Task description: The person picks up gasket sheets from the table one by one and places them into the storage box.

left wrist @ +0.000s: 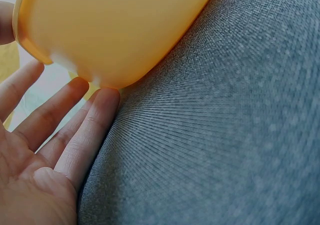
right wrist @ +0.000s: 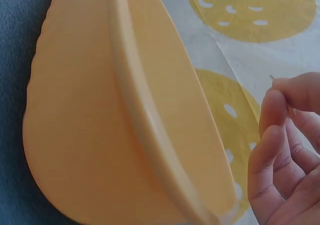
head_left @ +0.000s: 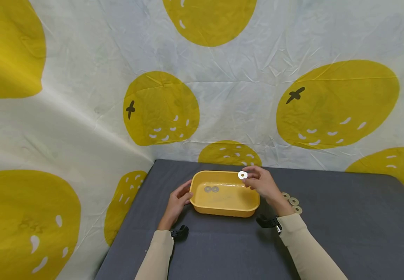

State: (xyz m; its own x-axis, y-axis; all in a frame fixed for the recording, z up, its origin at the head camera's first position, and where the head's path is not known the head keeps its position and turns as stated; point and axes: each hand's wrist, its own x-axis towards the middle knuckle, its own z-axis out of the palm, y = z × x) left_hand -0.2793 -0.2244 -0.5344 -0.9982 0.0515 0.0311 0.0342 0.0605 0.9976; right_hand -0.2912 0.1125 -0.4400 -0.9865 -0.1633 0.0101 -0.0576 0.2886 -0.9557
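Note:
A yellow plastic tray (head_left: 219,211) sits on the table with two washers (head_left: 211,189) lying flat inside, toward its left. At the tray's left end my left hand (head_left: 176,203) holds it, thumb at the rim; in the left wrist view the fingertips (left wrist: 107,97) press against the outer wall. Above the tray's far right corner, my right hand (head_left: 263,184) pinches a washer (head_left: 239,175) between thumb and fingertips, its face toward the head camera. In the right wrist view only a thin edge of that washer (right wrist: 272,77) shows. Several washers (head_left: 294,201) lie beside my right wrist.
Dark grey cloth (head_left: 356,225) covers the table. A white curtain (head_left: 237,101) with yellow fruit prints hangs behind and along the left side. Each wrist wears a black strap, such as the right strap (head_left: 268,222).

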